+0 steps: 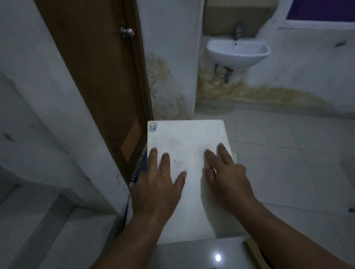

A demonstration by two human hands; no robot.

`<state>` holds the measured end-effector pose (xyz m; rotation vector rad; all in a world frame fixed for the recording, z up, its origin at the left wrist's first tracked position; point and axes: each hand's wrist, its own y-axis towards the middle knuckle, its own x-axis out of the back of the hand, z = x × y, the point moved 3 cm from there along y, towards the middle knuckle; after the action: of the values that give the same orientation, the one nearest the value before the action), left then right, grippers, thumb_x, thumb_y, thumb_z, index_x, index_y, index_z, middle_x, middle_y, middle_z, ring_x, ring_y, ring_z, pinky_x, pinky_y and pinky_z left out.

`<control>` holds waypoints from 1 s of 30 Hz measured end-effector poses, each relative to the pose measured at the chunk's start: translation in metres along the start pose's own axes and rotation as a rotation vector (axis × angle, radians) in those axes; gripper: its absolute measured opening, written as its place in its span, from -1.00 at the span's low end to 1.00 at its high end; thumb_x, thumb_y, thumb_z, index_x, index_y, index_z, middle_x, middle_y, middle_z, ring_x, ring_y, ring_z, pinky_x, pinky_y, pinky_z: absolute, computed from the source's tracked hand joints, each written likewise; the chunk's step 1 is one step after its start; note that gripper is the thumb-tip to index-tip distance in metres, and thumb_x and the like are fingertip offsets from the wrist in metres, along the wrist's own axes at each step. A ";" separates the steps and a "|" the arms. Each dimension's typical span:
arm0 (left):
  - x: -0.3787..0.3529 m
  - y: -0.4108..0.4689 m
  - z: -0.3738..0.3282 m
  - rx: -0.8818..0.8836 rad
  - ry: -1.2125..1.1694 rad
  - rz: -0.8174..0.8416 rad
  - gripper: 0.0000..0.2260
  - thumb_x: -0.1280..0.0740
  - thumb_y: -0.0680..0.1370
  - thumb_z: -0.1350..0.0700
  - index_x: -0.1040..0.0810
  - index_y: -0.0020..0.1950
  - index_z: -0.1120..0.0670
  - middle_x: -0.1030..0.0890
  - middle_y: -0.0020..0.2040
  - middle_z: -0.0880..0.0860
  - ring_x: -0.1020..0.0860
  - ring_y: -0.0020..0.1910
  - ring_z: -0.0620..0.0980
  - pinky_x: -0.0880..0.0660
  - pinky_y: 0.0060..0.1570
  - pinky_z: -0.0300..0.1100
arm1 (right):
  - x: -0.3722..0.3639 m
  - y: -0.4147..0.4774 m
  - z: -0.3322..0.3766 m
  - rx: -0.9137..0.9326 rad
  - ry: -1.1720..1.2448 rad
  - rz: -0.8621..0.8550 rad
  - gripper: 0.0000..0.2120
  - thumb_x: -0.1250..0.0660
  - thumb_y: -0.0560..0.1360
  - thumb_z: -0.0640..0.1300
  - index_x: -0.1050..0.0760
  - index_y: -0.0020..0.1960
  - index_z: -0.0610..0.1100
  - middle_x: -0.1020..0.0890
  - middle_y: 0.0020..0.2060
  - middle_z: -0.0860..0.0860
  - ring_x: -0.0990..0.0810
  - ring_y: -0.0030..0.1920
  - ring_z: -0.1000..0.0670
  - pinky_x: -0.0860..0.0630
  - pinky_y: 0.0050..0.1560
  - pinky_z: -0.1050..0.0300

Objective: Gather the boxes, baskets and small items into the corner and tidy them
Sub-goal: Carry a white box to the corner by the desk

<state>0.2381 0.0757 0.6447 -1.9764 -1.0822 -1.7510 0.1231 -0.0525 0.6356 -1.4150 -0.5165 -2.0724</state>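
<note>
A large flat white board or box lid (185,138) lies in front of me on the tiled floor, with a small sticker at its far left corner. My left hand (157,183) rests flat on its left part, fingers spread. My right hand (225,173) lies flat on its right part, fingers apart. Both palms press on the top surface; neither hand curls around an edge. A blue slatted basket (141,169) peeks out from under the board's left side, mostly hidden.
A brown wooden door (103,76) with a round knob stands just left of the board. A white wall sink (238,51) hangs at the far wall, above stained paint. A cardboard edge (255,254) shows at bottom right. Steps lie at the left.
</note>
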 end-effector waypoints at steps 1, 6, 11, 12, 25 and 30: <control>0.008 -0.005 -0.007 -0.029 -0.001 -0.008 -0.38 -0.11 0.52 -0.33 -0.33 0.47 -0.01 -0.28 0.51 0.06 -0.54 0.22 0.10 -0.56 0.02 0.01 | 0.009 -0.010 -0.002 -0.027 -0.005 -0.017 -0.56 0.00 0.64 0.07 -0.12 0.51 0.14 0.00 0.57 0.03 -0.31 0.39 -0.33 -0.33 0.35 -0.16; 0.029 -0.007 -0.039 -0.102 -0.066 -0.022 -0.39 -0.12 0.53 -0.31 -0.34 0.46 0.02 -0.27 0.51 0.08 -0.53 0.22 0.14 -0.56 -0.03 -0.02 | 0.040 -0.037 -0.013 -0.116 -0.002 -0.131 -0.55 0.00 0.63 0.09 -0.11 0.51 0.15 -0.01 0.57 0.04 -0.31 0.32 -0.35 -0.35 0.29 -0.15; 0.037 -0.013 -0.085 -0.218 -0.078 -0.021 -0.43 -0.17 0.53 -0.27 -0.41 0.41 0.05 -0.33 0.47 0.11 -0.57 0.16 0.16 -0.57 -0.08 -0.04 | 0.066 -0.060 -0.046 -0.201 -0.027 -0.269 -0.56 0.02 0.62 0.09 -0.14 0.50 0.15 -0.06 0.56 0.04 -0.39 0.21 -0.32 -0.38 0.20 -0.07; 0.038 -0.014 -0.098 -0.247 -0.082 -0.020 -0.44 -0.20 0.52 -0.26 -0.44 0.38 0.06 -0.37 0.44 0.12 -0.58 0.13 0.18 -0.58 -0.11 -0.04 | 0.071 -0.063 -0.055 -0.228 -0.024 -0.286 -0.56 0.02 0.62 0.09 -0.14 0.50 0.16 -0.07 0.56 0.05 -0.39 0.20 -0.30 -0.39 0.19 -0.07; -0.019 -0.015 -0.358 -0.511 -0.126 0.131 -0.39 -0.11 0.52 -0.32 -0.31 0.46 0.00 -0.24 0.51 0.05 -0.54 0.18 0.18 -0.52 0.02 -0.03 | 0.167 -0.089 -0.286 -0.522 -0.012 -0.328 -0.56 0.05 0.64 0.10 -0.12 0.51 0.17 -0.05 0.57 0.06 -0.34 0.28 -0.27 -0.34 0.28 -0.09; -0.044 -0.026 -0.493 -0.568 -0.175 0.177 -0.40 -0.12 0.52 -0.32 -0.28 0.46 -0.02 -0.22 0.52 0.04 -0.49 0.26 0.17 -0.49 0.12 0.01 | 0.220 -0.096 -0.409 -0.613 -0.005 -0.312 -0.57 0.05 0.64 0.07 -0.13 0.50 0.16 -0.05 0.57 0.05 -0.30 0.31 -0.32 -0.28 0.31 -0.15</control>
<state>-0.1364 -0.2430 0.7058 -2.4986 -0.4507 -1.9643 -0.2898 -0.2782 0.6916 -1.7591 -0.0964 -2.6235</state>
